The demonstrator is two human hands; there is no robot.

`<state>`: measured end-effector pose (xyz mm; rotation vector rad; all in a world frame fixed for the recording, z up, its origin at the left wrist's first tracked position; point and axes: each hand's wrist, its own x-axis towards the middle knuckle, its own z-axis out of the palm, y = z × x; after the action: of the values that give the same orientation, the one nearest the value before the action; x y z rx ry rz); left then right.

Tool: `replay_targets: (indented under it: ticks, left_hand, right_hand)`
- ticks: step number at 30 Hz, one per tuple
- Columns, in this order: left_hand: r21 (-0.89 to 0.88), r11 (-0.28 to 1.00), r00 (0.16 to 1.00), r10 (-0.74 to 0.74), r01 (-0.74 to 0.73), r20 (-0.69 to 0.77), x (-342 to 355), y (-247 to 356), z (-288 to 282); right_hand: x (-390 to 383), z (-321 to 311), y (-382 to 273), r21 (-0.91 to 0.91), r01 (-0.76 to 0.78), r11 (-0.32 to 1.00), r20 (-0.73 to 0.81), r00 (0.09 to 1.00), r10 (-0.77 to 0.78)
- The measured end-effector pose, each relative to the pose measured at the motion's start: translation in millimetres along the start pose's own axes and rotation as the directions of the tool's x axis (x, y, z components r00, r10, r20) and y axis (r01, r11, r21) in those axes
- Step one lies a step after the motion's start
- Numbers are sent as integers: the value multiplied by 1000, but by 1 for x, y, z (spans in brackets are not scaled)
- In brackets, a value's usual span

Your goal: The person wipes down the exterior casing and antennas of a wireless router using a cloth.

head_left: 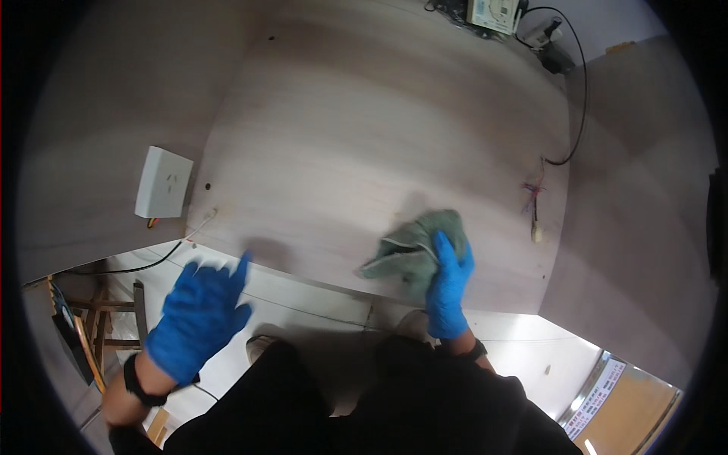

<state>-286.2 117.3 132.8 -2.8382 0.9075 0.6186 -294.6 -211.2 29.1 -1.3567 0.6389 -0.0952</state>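
"Where is the green cloth [417, 250] held?"
"Near the table's [326, 152] front edge, right of centre, gripped by the right hand [449, 294]. The left hand [199, 315] is held loosely open, ungripping, near that edge's left end."
"Obstacles?"
"Both sides are bounded by panels [629, 174]; a white socket [164, 182] is mounted left, loose wires [535, 199] are strewn right."
"Writing?"
"A printed label [597, 396] is seen beyond the front-right corner."

Blue-gloved hands [199, 315] [450, 288], grey-green cloth [417, 262]
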Motion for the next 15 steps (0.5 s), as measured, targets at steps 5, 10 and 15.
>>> replay_targets:
  ticks: [5,10,15]
  left_hand:
    - [-327,945,959,-72,-23,-275,144,48,-27]
    - [-375,919,888,-269,121,-372,234,14,7]
    - [-581,813,640,-427,-38,-639,288,-50,81]
  right_hand:
    - [26,40,-45,56,65,996,453,888,-83]
    - [112,26,-62,-550,383,743,444,887,-129]
    - [241,-2,-75,-534,471,702,404,872,-278]
